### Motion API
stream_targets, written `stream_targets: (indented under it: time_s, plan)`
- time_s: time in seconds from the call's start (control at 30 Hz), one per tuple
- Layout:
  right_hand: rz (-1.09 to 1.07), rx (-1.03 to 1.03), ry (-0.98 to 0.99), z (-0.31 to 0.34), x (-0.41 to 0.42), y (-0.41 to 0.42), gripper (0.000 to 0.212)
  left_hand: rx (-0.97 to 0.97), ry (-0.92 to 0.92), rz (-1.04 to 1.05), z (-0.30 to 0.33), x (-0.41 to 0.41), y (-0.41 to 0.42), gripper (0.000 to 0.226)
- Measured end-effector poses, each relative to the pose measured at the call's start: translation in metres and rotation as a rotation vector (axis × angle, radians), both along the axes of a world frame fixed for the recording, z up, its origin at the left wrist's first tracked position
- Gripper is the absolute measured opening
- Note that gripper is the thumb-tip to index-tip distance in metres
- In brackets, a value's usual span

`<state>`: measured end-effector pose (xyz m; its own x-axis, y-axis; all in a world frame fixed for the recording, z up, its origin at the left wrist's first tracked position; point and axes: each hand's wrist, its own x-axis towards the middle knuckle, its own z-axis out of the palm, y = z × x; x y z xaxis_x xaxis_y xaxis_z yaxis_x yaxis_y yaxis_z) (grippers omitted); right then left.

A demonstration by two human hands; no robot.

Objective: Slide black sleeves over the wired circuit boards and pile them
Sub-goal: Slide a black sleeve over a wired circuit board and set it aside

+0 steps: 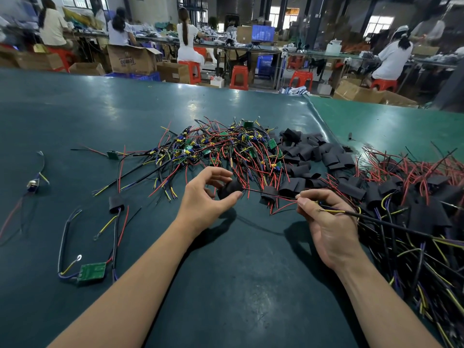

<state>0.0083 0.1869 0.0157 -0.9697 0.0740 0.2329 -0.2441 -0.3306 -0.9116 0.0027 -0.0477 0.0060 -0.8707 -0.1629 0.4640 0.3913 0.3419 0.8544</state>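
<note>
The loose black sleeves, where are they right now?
In the head view, the empty black sleeves lie right of centre, between the unsleeved boards and the finished pile.

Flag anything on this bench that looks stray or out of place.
A bare green board with wires and one sleeved board lie alone near the left, apart from the main wired-board heap. Nothing looks damaged.
</note>
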Motion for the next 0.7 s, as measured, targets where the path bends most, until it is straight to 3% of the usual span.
stream_targets:
  time_s: [0.17,0.23,0.33,0.43,0.6,0.7]
  plan:
    - [0.017,0.073,-0.036,-0.003,-0.001,-0.002,0.025,-0.043,0.038,-0.085,0.002,0.003,0.001,0.04]
    - [-0.022,0.059,-0.08,-0.002,-0.001,-0.003,0.018,-0.166,0.065,-0.138,0.003,0.006,0.003,0.042]
    - [-0.044,0.094,-0.149,-0.001,0.001,-0.007,0.036,-0.436,0.222,-0.102,0.007,0.01,0.012,0.039]
    - [0.027,0.089,-0.139,0.002,0.007,-0.013,0.03,-0.588,0.361,-0.086,0.01,0.014,0.024,0.037]
    - [0.152,-0.071,-0.164,0.004,0.011,-0.015,0.021,-0.568,0.361,-0.089,0.011,0.017,0.028,0.038]
    - [0.14,-0.001,-0.163,0.005,0.013,-0.015,0.02,-0.484,0.315,-0.153,0.012,0.02,0.029,0.038]
